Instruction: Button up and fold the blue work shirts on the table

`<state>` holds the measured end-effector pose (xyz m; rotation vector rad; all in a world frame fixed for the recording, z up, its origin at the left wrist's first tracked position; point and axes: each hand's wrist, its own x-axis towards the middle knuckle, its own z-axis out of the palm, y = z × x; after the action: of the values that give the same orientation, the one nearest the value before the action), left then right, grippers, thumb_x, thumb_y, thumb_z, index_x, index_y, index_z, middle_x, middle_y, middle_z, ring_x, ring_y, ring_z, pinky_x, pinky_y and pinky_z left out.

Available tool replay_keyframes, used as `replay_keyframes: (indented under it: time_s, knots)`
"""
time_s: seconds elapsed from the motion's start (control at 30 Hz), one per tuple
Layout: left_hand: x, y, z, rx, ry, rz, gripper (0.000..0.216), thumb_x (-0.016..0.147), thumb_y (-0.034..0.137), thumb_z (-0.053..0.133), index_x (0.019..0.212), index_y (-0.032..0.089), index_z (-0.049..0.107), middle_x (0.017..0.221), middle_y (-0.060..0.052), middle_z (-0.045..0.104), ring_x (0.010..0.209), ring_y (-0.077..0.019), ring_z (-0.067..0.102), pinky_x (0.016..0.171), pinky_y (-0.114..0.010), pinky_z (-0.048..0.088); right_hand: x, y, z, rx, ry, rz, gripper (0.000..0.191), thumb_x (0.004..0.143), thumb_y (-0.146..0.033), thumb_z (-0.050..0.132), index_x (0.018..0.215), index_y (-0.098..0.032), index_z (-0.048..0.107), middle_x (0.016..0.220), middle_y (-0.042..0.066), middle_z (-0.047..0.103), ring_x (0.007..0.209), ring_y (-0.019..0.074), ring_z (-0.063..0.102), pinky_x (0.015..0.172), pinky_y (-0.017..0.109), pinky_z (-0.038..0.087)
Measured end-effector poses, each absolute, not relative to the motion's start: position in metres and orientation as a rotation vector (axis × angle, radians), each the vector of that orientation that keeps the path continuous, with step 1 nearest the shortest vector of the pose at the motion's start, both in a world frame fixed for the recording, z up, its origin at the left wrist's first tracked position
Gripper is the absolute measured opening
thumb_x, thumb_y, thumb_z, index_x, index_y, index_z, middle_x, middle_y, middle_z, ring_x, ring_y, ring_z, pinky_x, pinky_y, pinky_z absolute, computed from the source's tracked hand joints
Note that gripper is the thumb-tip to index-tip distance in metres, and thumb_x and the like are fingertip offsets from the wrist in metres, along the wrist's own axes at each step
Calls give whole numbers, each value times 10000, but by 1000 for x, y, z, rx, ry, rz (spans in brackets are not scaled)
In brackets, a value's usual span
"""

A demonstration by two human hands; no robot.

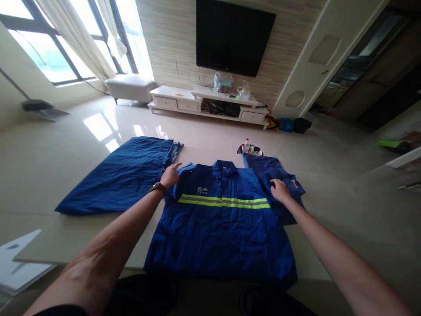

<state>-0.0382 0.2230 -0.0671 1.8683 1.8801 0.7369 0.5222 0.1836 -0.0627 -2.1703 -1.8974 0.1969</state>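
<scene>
A blue work jacket (220, 228) with a yellow-and-grey reflective stripe lies flat, front up, on a pale table (69, 239). My left hand (170, 175), with a watch on the wrist, rests open on the jacket's left shoulder, fingers stretched out. My right hand (279, 189) lies on the jacket's right sleeve (279, 175), fingers spread and pressing the cloth near the shoulder. The sleeve runs up and to the right, bent back on itself.
A second blue garment (121, 175) lies spread on the table to the left. A bottle and small items (249, 149) sit at the table's far edge. White papers (16, 263) lie at the near left. A TV stand (210, 105) and TV are beyond.
</scene>
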Motion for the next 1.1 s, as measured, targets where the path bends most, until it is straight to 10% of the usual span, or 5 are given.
replay_keyframes:
  time_s: [0.13, 0.23, 0.43, 0.6, 1.1]
  knots:
    - [-13, 278, -78, 2246, 1597, 456, 881, 693, 80, 570, 1556, 136, 403, 1586, -149, 477, 1493, -300, 414, 1271, -476, 291, 499, 250, -70, -2179, -2150, 228, 664, 820, -177, 486, 1481, -229, 498, 1557, 126, 488, 1465, 341, 347, 1119, 592, 333]
    - [0, 295, -86, 2291, 1603, 64, 854, 678, 141, 636, 1512, 142, 456, 1402, -160, 649, 1382, -331, 536, 1256, -586, 236, 492, 273, -79, -2251, -2415, 274, 720, 788, -199, 563, 1502, -248, 487, 1502, 123, 550, 1436, 351, 384, 1115, 589, 308]
    - [-33, 287, -84, 2422, 1593, -135, 221, 786, 225, 636, 969, 209, 760, 1034, -109, 771, 1094, -273, 691, 1117, -427, 441, 513, 270, -70, -2339, -2511, 259, 366, 838, -269, 629, 1186, -220, 732, 1172, 145, 729, 1183, 321, 595, 1044, 510, 351]
    - [-92, 264, -52, 2393, 1732, -168, 415, 704, 315, 801, 1090, 178, 737, 978, -140, 744, 954, -318, 706, 912, -394, 541, 569, 244, -24, -2351, -2331, -73, 358, 927, -415, 554, 1166, -218, 732, 1104, 131, 757, 1035, 294, 653, 1009, 497, 340]
    - [-163, 216, 36, 1757, 1868, 666, 464, 844, 516, 712, 547, 199, 549, 478, 48, 433, 693, -140, 519, 874, -284, 484, 626, 172, 61, -2282, -2222, -488, 335, 907, -461, 617, 1059, -198, 758, 846, 118, 754, 762, 230, 601, 904, 416, 331]
